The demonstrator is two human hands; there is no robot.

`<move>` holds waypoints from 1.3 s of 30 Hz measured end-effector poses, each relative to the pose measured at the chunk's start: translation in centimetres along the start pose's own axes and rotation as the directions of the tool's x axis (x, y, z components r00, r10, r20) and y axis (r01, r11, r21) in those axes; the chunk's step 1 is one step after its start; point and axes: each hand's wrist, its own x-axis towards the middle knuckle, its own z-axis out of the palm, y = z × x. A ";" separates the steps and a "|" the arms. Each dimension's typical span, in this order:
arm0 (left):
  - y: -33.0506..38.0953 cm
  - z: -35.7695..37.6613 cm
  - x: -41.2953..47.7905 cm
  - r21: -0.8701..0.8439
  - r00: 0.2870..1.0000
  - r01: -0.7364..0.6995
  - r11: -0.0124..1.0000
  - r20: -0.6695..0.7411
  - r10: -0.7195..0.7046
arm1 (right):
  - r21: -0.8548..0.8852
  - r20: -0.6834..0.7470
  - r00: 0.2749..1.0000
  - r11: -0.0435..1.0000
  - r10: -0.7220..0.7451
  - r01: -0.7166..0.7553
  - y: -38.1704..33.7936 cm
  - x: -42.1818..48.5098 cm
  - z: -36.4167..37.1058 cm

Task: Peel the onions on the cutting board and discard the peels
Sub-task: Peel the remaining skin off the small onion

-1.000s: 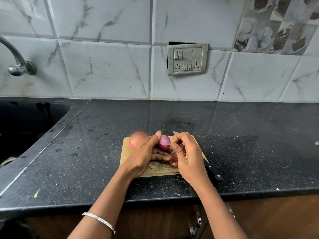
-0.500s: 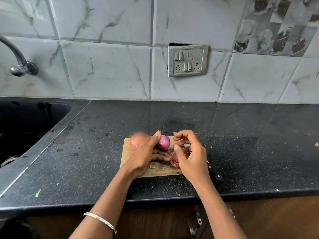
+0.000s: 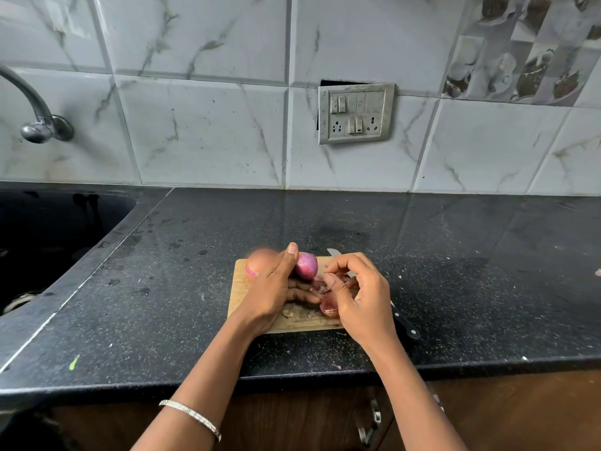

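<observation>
Left hand (image 3: 276,288) holds the onion (image 3: 306,266) over the board (image 3: 239,289), right hand (image 3: 361,294) pinches peel (image 3: 320,283); knife (image 3: 405,325) beside board could nick fingers, peels could scatter.

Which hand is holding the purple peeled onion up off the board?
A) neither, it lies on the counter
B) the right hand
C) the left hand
C: the left hand grips the purple onion between thumb and fingers above the cutting board.
</observation>
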 end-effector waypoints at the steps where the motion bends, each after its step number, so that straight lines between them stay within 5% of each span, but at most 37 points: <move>1: -0.1 -0.1 0.0 0.002 1.000 0.000 1.000 -0.005 0.000 | -0.003 -0.017 1.000 1.000 0.022 -0.022 0.1 0.0 0.0; 19: 0.0 -0.4 0.1 -0.117 0.999 0.002 0.993 0.044 0.004 | 0.129 -0.020 0.998 0.990 0.062 -0.059 -1.3 0.0 -0.3; 39: -0.3 -0.5 -0.2 -0.086 0.991 -0.098 0.991 0.082 0.105 | -0.098 -0.097 0.993 0.993 -0.067 0.057 -0.4 -0.2 0.3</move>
